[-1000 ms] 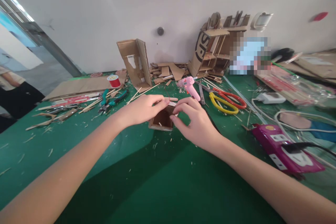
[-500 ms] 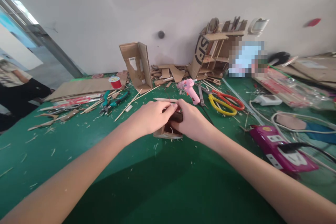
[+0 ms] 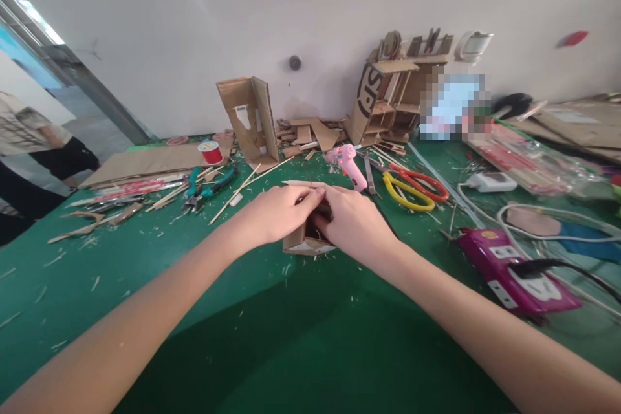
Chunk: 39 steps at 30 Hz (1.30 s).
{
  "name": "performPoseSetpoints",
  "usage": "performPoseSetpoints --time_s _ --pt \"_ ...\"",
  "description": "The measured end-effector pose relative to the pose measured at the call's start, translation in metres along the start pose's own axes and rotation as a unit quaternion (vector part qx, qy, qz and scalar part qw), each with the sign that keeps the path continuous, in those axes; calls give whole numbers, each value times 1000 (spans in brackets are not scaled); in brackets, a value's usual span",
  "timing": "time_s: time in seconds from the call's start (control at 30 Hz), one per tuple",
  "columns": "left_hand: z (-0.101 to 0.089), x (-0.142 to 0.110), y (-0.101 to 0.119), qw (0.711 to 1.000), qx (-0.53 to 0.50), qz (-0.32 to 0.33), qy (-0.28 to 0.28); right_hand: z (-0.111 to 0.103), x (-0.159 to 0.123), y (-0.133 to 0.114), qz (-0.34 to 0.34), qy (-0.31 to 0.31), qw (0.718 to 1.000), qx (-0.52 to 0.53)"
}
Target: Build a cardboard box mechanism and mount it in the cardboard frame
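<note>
A small open cardboard box (image 3: 303, 246) sits on the green table in front of me. My left hand (image 3: 276, 215) is closed on its far upper edge from the left, thumb pointing right. My right hand (image 3: 356, 221) comes from the other side, its fingers bent over the far wall and the thumb down inside. The fingertips of both hands meet there and hide whatever they pinch. A fine red thread (image 3: 310, 174) shows just beyond them. Behind my left fingers lies a pale pointed stick (image 3: 291, 183).
A pink glue gun (image 3: 352, 165) and yellow-and-orange-handled scissors (image 3: 410, 191) lie beyond my right hand. Farther right is a purple power strip (image 3: 517, 272). Teal-handled pliers (image 3: 194, 187), a red thread spool (image 3: 210, 153) and an upright cardboard piece (image 3: 250, 119) stand left. A person (image 3: 39, 136) is far left.
My right hand has moved from an open-looking pinch at the box's right side in against my left fingertips. The box shifted slightly right and nearer early on; since then the hands have barely moved.
</note>
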<state>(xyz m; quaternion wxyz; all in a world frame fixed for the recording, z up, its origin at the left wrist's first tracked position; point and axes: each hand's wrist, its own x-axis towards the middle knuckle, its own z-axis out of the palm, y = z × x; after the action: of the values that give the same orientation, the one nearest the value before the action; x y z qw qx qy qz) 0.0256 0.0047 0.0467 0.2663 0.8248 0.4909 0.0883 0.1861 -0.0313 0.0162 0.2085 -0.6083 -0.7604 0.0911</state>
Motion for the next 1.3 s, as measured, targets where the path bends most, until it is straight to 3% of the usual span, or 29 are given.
performPoseSetpoints --time_s 0.3,0.5,0.73,0.93,1.3 --pt "-2 10 -11 994 -79 41 -64 -1 1 2 -31 1 998 47" --pt "1 13 -13 993 -90 65 -46 -1 2 8 -51 1 997 61" --pt "3 11 -9 995 -68 57 -36 -2 3 11 -82 -55 989 107" --pt "3 10 -6 996 -64 55 -35 2 3 9 -60 -32 995 69" --pt "2 11 -10 994 -62 80 -35 -4 0 9 -49 -51 997 14"
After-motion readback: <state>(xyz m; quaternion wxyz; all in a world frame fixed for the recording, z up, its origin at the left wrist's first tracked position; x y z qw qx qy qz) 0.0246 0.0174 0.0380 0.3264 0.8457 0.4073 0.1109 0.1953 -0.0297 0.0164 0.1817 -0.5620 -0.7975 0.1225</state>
